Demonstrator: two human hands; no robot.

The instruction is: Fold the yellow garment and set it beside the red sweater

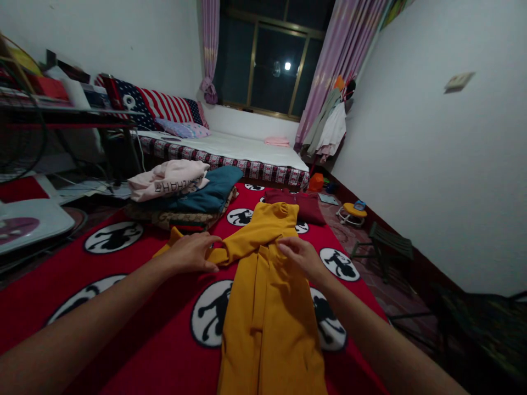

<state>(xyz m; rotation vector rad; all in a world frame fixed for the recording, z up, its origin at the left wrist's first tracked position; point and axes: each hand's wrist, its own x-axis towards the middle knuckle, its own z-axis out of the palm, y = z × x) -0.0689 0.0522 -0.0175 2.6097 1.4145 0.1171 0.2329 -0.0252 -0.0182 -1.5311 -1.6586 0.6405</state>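
A long mustard-yellow dress (284, 323) with a high collar and a waist tie lies along the red blanket (156, 329). One sleeve stretches out to the left from the bodice. Over that sleeve is my left hand (191, 253), its thumb and forefinger apart with yellow cloth showing between them. My right hand (302, 257) rests at the right side of the waist, thumb and forefinger slightly spread on the fabric; its other fingers are mostly hidden. The other sleeve cannot be made out. Beyond the collar lies a folded maroon garment (310, 208).
Left of the dress, a pile holds a pink top (168, 178), a teal garment (209, 189) and a brown patterned one (164, 218). A bed (247, 148) stands under the window. Along the right wall are a yellow round stool (353, 210) and a folding stool (391, 241).
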